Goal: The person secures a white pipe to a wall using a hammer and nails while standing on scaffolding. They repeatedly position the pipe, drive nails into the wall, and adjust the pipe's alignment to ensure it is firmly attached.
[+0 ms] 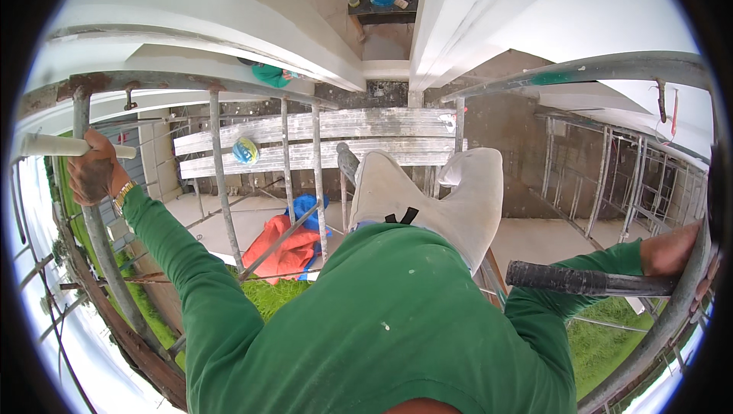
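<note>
Gripping scaffold rails (92, 238): left hand (95, 169), right hand (676, 250).

Two hands, the left hand (93, 172) and the right hand (672, 250), each grip one scaffold pipe. Ahead of them lie two planks (321, 141), carrying one ball (246, 151).

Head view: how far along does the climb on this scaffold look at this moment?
Done: the person is already high up, with the orange tarp and grass far below. In hand: the left hand grips a rusty grey scaffold upright together with a white tube; the right hand holds a curved grey scaffold rail beside a black-handled tool. Left: the pale wooden plank platform lies below the raised knees.
</note>
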A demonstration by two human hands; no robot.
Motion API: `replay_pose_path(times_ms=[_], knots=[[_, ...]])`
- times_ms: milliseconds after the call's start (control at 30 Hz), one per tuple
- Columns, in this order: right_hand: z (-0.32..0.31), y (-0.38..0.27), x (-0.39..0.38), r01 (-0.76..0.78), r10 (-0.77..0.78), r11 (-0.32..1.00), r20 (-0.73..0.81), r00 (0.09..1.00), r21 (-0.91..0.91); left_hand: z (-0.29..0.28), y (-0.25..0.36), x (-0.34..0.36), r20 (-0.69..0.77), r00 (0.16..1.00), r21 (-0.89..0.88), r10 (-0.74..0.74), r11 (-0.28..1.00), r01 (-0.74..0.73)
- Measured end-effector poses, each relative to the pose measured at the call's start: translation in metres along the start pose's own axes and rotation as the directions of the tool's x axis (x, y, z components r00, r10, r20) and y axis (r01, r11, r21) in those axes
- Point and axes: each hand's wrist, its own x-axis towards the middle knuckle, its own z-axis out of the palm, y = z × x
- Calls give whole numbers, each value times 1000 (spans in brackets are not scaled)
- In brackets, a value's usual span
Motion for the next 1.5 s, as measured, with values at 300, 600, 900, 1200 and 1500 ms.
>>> replay_pose_path(times_ms=[300, 600, 900, 1200, 1500], knots=[[34, 12, -31, 80, -50, 993, -305, 951, 88, -72, 28, 9, 76, 997, 5, 3, 1000, -4], [41, 22, -40, 118, -42, 978, -386, 921, 175, -40, 6, 3, 222, 975, -53, -4, 998, 16], [9, 10, -27, 68, -48, 994, -232, 971, 81, -105, 14, 55, 740, 670, -277, -56, 883, 379], [10, 42, -34, -25, 41, 937, -39, 998, 348, -127, 19, 68, 778, 613, -288, -133, 792, 538], [-23, 45, -31, -42, -20, 910, 145, 989, 413, -100, 6, 65, 781, 623, -445, -50, 655, 611]])
